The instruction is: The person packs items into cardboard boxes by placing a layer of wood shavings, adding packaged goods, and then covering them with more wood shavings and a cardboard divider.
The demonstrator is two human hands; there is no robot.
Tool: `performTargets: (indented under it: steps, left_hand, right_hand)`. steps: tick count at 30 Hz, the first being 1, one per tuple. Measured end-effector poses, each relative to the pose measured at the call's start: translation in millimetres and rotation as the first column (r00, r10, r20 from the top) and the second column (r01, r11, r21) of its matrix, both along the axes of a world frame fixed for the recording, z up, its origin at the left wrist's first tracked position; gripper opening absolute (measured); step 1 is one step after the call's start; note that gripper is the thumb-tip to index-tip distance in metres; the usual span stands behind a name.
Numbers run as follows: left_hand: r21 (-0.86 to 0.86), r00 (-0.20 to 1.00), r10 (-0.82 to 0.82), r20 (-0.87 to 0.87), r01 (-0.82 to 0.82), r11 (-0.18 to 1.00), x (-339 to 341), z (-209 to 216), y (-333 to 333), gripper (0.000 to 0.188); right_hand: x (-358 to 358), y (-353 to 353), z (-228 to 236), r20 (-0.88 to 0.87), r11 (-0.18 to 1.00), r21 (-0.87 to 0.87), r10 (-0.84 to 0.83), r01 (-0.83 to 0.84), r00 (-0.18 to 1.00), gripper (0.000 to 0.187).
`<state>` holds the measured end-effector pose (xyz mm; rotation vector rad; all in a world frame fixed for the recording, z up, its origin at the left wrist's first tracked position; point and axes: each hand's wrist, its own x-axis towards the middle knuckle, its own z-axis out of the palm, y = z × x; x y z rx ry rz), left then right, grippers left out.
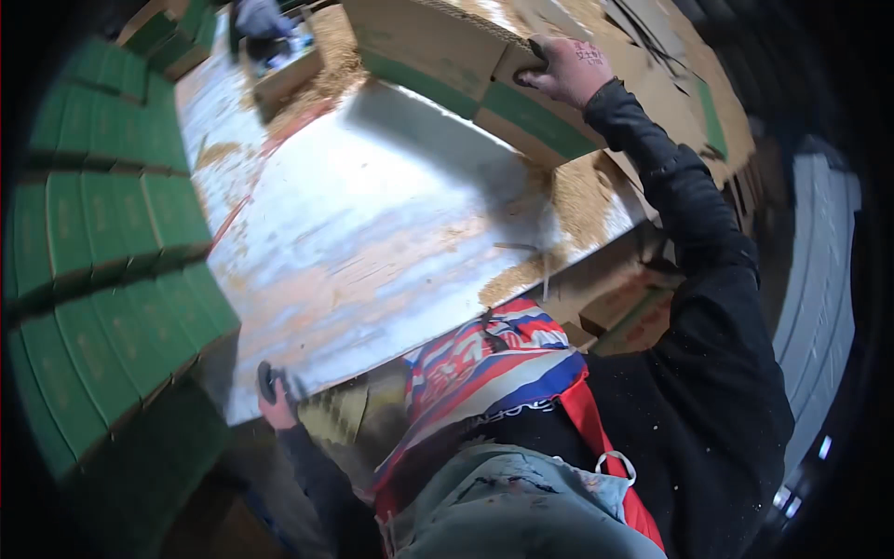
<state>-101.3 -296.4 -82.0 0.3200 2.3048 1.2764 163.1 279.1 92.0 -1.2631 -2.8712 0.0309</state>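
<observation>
My right hand (570, 73), in a pinkish glove with dark fingers, reaches far to the upper right. Its fingers close over the top edge of a brown cardboard carton (419, 47) with a green band along its lower side. The carton stands on the white, worn tabletop (372, 196), and its inside is hidden from me. Down at the table's near left corner is my left hand (277, 399), slightly blurred, in a dark-fingered glove. Its fingers look apart, and I see nothing held in them.
Stacked green boxes (102, 219) line the left side. An open carton (284, 79) stands at the far left, with part of a person (261, 19) behind it. Brown crumbly material (582, 200) lies scattered on the table. More cardboard (643, 312) sits below the right edge.
</observation>
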Motion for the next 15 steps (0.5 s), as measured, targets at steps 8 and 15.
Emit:
performTargets:
  steps: [8, 15]
  left_hand:
    - [0.324, 1.0, -0.009, 0.009, 0.006, 0.946, -18.8, 3.6, 137.9, 0.035]
    - [0.501, 0.938, -0.299, -0.176, 0.347, 0.793, 68.6, 59.0, 286.6, 0.051]
  right_hand:
    - [166.5, -103.7, -37.7, -0.107, 0.855, -0.488, 0.143, -0.177, 0.984, 0.054]
    - [162.4, 58.9, -16.6, -0.14, 0.977, -0.021, 0.209, -0.214, 0.968, 0.037]
